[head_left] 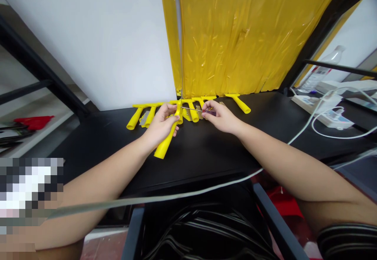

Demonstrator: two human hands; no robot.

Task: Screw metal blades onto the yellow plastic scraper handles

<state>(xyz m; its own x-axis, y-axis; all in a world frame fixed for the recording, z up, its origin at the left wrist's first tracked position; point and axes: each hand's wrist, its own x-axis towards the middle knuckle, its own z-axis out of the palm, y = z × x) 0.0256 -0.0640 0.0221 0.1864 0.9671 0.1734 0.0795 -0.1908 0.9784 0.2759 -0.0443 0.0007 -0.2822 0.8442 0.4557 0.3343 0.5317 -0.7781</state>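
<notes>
My left hand (161, 124) is wrapped round the shaft of a yellow plastic scraper (165, 144), tilted with its hollow handle end toward me and its head up. My right hand (222, 118) pinches the dark reddish handle of a thin screwdriver (193, 109). Its metal shaft points left to the scraper's head; whether the tip sits in a screw is too small to tell. Behind my hands several more yellow T-shaped scrapers (134, 119) lie in a row on the black tabletop (206, 150), some with grey metal blade pieces (144, 118) among them. One scraper (240, 103) lies apart at the right.
A white panel (118, 36) and a yellow film-covered panel (250, 36) stand behind the tabletop. A power strip (326, 114) with white cables lies at the right, near a plastic bottle (322, 69). One white cable (188, 193) crosses in front of me. Black frame posts (55, 83) flank the table.
</notes>
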